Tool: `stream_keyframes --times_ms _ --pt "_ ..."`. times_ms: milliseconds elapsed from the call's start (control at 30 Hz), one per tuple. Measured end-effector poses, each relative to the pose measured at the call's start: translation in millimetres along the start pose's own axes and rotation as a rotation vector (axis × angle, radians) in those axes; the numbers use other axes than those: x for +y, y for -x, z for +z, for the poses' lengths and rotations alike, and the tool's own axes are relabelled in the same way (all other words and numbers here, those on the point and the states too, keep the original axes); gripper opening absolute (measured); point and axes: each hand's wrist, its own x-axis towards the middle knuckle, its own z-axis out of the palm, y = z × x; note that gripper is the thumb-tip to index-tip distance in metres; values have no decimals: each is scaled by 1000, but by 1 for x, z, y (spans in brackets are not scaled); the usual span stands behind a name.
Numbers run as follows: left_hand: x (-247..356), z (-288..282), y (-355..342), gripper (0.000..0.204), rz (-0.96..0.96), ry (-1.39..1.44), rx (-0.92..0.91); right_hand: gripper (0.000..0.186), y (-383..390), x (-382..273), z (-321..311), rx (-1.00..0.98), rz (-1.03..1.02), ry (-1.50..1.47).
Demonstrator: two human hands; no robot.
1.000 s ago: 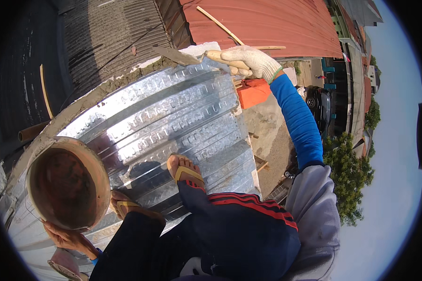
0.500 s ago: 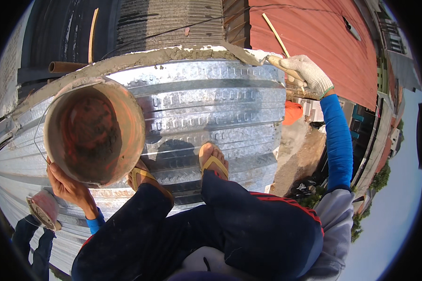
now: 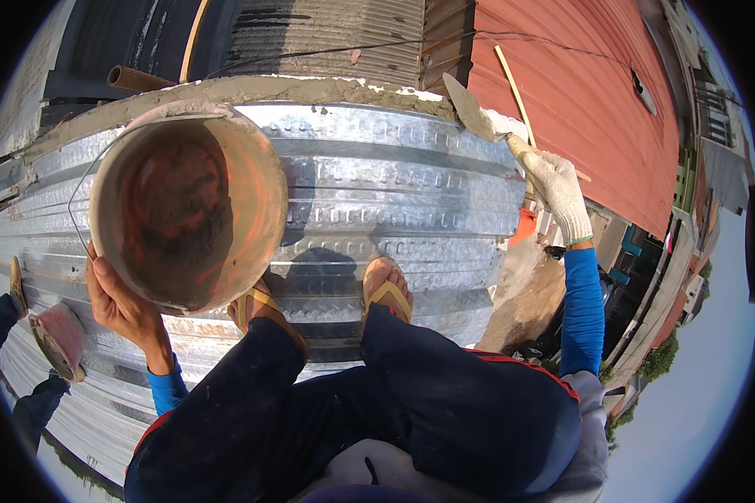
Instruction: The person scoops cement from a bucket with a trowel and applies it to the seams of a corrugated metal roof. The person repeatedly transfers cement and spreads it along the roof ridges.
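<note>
My bare left hand (image 3: 124,306) grips the side of a mortar-stained bucket (image 3: 256,197) at its lower left. The bucket is tilted so that I look into it; wet grey residue coats its reddish inside, and its wire handle hangs along the left. My right hand (image 3: 559,189), in a white knitted glove, is closed round the wooden handle of a trowel (image 3: 470,109). The blade points up and left at the right end of a grey mortar strip (image 3: 310,88), which runs along the far edge of the metal sheets. Whether the blade touches the mortar I cannot tell.
My sandalled feet (image 3: 387,285) stand on ribbed metal sheets (image 3: 377,197). A red roof (image 3: 579,109) lies beyond at the right, with a wooden stick (image 3: 512,88) before it. The sheets drop off at right. Another person's legs (image 3: 38,407) and a bucket (image 3: 59,339) are at left.
The trowel has moved right along the strip and its blade now points more steeply upward. My view has shifted a little. The other person's legs at left have stepped apart.
</note>
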Motion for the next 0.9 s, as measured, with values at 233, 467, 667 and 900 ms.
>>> stream_keyframes --times_ms 233,467,667,900 --pt "5 1 -2 46 -28 43 -37 41 14 26 90 93 -92 19" --pt "4 5 -8 44 12 78 -26 42 34 4 82 66 -74 -132" --pt "1 2 -2 43 5 37 -25 40 32 -7 103 65 -192 75" --pt "4 6 -2 43 41 72 -29 43 12 -13 120 96 -311 261"
